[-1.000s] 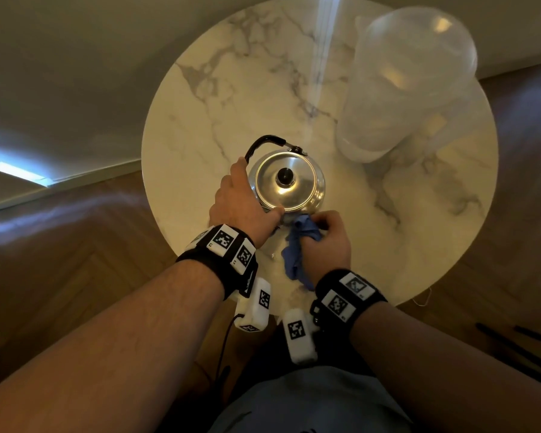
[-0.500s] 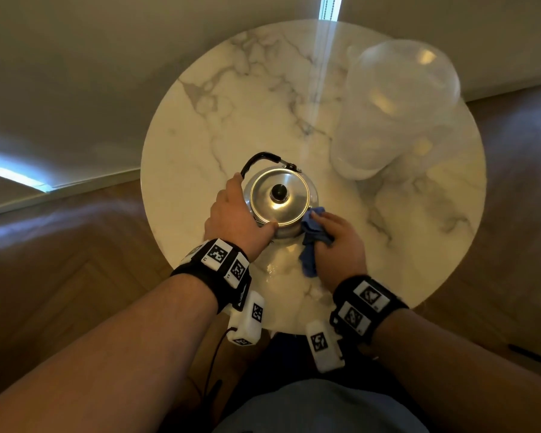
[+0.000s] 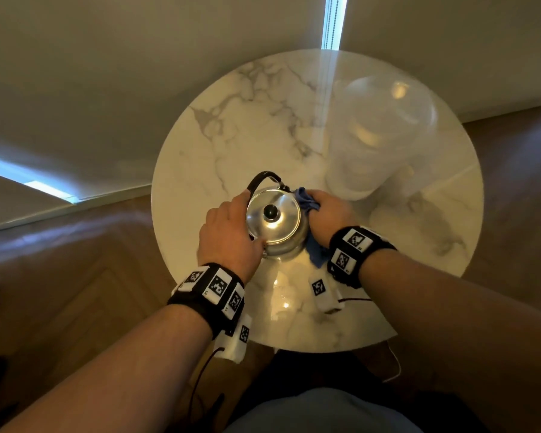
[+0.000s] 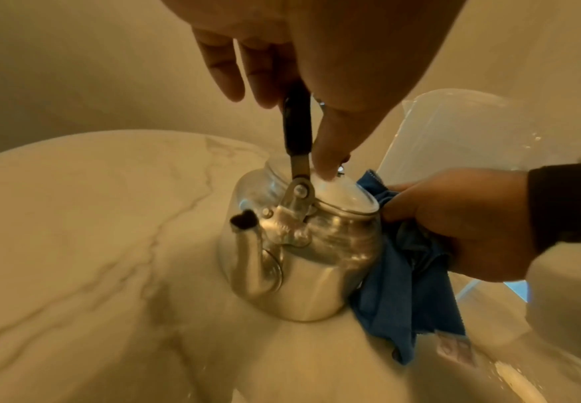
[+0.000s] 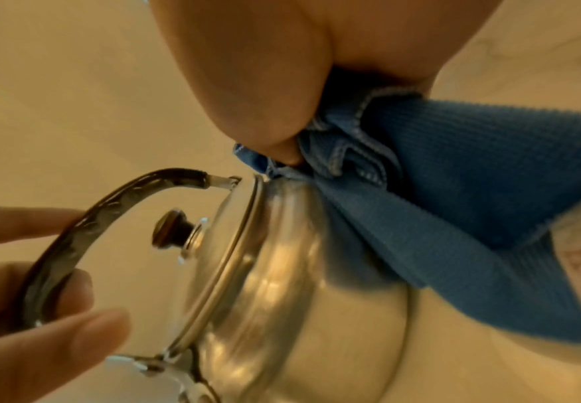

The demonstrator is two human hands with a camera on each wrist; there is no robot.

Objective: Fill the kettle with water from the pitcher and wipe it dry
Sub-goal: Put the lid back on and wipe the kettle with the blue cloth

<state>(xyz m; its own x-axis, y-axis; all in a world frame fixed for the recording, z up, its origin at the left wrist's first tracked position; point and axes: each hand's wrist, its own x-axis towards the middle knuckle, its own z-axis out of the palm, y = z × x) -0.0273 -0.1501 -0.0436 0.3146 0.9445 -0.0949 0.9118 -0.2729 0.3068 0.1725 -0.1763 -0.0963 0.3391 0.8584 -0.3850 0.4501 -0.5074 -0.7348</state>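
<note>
A shiny steel kettle (image 3: 274, 221) with its lid on stands on the near part of the round marble table (image 3: 231, 135). My left hand (image 3: 228, 232) holds the kettle from the left, with the black handle (image 4: 297, 122) between fingers and thumb and the thumb tip on the lid (image 4: 337, 191). My right hand (image 3: 328, 214) grips a bunched blue cloth (image 3: 306, 198) and presses it against the kettle's right side. The cloth (image 4: 399, 294) hangs down to the tabletop beside the kettle (image 4: 302, 245). In the right wrist view the cloth (image 5: 454, 191) lies against the kettle (image 5: 282, 272) just below the lid's rim.
A large clear plastic pitcher (image 3: 381, 135) stands at the back right of the table, just beyond my right hand, and shows also in the left wrist view as the pitcher (image 4: 471, 131). A wet sheen lies on the marble (image 3: 281, 301) near the front edge. Wooden floor surrounds the table.
My right hand has carried the cloth from the kettle's near side round to its right and far side. My left hand has stayed on the kettle.
</note>
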